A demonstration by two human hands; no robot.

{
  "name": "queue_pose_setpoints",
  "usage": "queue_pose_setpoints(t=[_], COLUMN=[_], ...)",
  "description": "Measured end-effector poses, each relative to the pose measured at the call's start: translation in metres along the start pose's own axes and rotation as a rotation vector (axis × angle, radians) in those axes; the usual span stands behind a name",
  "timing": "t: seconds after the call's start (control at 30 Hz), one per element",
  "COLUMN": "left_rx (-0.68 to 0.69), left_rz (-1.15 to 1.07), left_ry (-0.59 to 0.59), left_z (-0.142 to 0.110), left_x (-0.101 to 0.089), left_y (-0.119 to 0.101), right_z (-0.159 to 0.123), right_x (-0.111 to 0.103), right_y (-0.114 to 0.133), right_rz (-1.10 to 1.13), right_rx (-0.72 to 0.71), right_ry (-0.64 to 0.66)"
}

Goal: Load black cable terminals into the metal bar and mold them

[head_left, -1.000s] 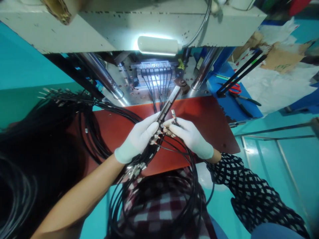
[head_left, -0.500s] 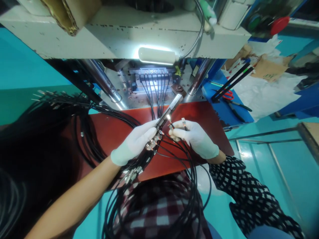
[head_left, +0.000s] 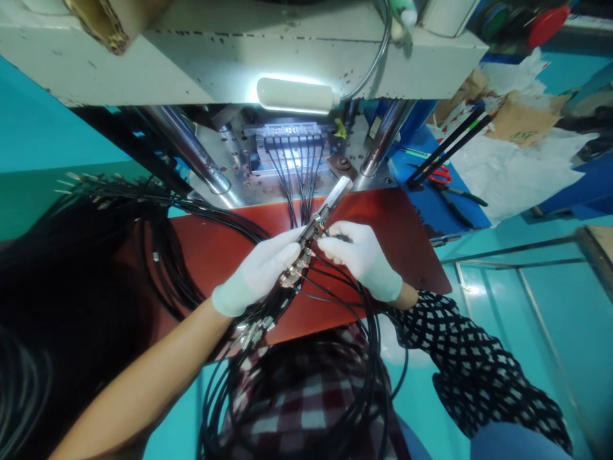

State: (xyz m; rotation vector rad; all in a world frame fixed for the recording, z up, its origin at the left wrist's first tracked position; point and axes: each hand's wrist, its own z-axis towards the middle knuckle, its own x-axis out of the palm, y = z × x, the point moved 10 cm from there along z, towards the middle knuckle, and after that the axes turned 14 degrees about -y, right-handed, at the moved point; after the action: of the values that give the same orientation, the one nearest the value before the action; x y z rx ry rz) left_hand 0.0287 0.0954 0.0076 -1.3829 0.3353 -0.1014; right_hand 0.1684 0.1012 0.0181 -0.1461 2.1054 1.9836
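My left hand, in a white glove, is closed around a long metal bar that slants up to the right. Several cable ends with small metal connectors sit along the bar's right side. My right hand, also gloved, pinches a black cable's connector end against the bar, its fingers partly hiding it. Another connector shows between the fingers of that hand. Black cables run down from both hands over the lap.
Beyond the red board, a lit metal mould holds a row of black cables between steel posts, under a lamp. A large cable bundle lies left. Pliers rest on a blue surface at right.
My right hand has moved left and up to the bar, bringing the connector it pinches against it. My left hand keeps its hold on the bar. The view has shifted slightly.
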Motion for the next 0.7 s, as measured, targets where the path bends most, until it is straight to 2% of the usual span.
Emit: queue_pose_setpoints(t=[0.23,0.3,0.37,0.47,0.57,0.63,0.7], left_rx=[0.092,0.086,0.066,0.016,-0.019,-0.043,-0.055], left_rz=[0.192,0.178,0.164,0.153,0.105,0.073,0.053], left_ry=[0.008,0.003,-0.026,-0.070,-0.078,-0.067,-0.054], left_z=[-0.006,-0.006,-0.004,0.000,0.004,0.004,0.004], left_x=[0.009,0.010,0.005,-0.005,-0.012,-0.012,-0.011], left_y=[-0.012,-0.012,-0.009,-0.001,0.003,0.005,0.006], right_z=[-0.004,-0.005,-0.004,0.000,0.006,0.008,0.009], right_x=[-0.001,-0.007,-0.020,-0.040,-0.047,-0.049,-0.048], right_y=[0.000,0.003,0.005,-0.004,-0.011,-0.007,0.007], right_rz=[-0.090,-0.131,-0.101,0.027,0.028,-0.046,-0.147], right_rx=[-0.057,-0.109,-0.132,-0.057,0.002,-0.041,-0.163], right_ry=[-0.006,-0.048,-0.148,-0.272,-0.281,-0.289,-0.297])
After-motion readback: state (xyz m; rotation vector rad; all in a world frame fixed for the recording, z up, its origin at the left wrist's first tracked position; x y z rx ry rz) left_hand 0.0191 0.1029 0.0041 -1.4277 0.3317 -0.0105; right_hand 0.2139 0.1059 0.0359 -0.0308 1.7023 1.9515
